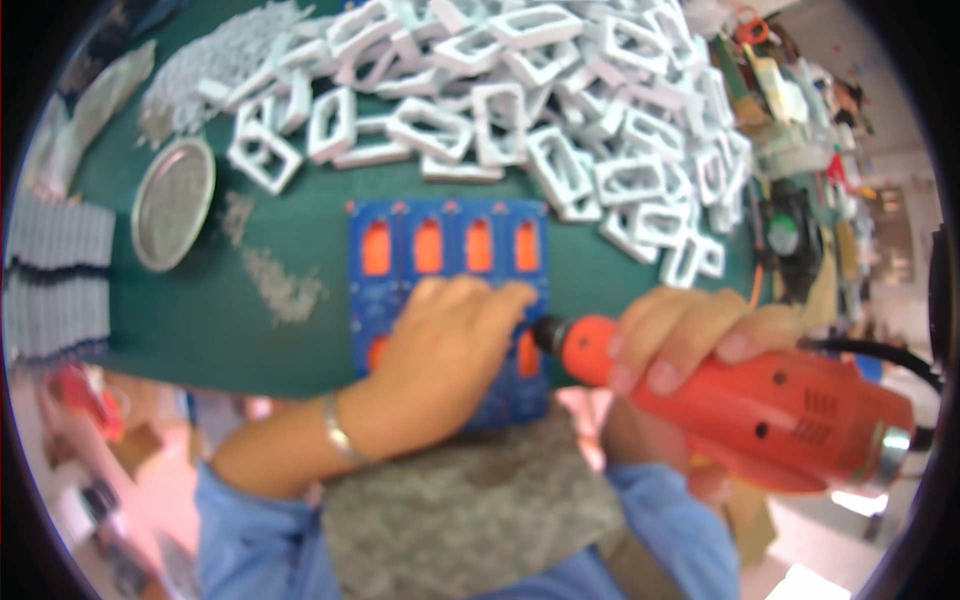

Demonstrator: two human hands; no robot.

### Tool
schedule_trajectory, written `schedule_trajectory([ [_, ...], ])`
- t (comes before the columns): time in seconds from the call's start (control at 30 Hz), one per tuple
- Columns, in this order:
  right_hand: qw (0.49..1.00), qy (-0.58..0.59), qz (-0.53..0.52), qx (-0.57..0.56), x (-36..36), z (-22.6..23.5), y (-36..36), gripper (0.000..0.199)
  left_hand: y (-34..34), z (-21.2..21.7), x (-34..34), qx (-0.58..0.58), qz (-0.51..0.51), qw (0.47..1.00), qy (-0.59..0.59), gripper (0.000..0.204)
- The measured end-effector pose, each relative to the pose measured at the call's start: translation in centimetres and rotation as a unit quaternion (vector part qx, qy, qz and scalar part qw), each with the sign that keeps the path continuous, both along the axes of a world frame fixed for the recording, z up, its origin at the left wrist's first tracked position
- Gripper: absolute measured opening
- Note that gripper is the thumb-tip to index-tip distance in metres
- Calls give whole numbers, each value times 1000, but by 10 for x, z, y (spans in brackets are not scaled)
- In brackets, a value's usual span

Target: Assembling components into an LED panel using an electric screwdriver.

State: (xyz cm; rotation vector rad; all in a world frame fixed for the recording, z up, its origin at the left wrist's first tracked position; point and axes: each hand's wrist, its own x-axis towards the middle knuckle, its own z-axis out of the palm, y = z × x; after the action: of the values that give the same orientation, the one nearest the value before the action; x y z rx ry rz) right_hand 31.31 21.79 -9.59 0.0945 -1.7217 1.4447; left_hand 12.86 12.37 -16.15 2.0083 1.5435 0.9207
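My right hand is wrapped round a red electric screwdriver, held almost level with its black tip pointing left. That tip is at the right edge of a blue rectangular jig, which has rows of orange oblong windows and lies on the table. Over the jig's lower half rests my left hand, its fingers bent and closed near the screwdriver tip. Whatever the fingertips may pinch is too blurred to make out. The left hand and forearm hide part of the jig.
White rectangular frames lie heaped across the back of the green table. Left of the jig are small loose pieces and a round metal dish. Stacked grey parts stand far left. A black cable trails from the screwdriver.
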Motion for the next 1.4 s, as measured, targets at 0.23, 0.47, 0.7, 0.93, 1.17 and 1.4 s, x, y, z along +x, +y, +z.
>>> schedule_trajectory([
  [0.23,999,-43,7,28,-6,5,0,75,-3,2,-2,-9,9,1000,8,49],
  [0.47,992,-63,102,-36,-15,8,14,69,-32,2,-3,46,-15,993,111,35],
  [0.7,951,-4,267,-156,-39,-6,43,54,-38,-5,4,78,-19,984,161,45],
  [0.93,908,6,404,-112,-55,-14,68,72,-38,-6,5,77,-13,981,175,51],
  [1.17,965,63,254,-2,-6,28,59,64,-37,-2,-5,77,-13,981,177,45],
  [1.4,995,71,71,-21,18,7,31,63,-34,-1,-82,71,294,925,230,9],
])
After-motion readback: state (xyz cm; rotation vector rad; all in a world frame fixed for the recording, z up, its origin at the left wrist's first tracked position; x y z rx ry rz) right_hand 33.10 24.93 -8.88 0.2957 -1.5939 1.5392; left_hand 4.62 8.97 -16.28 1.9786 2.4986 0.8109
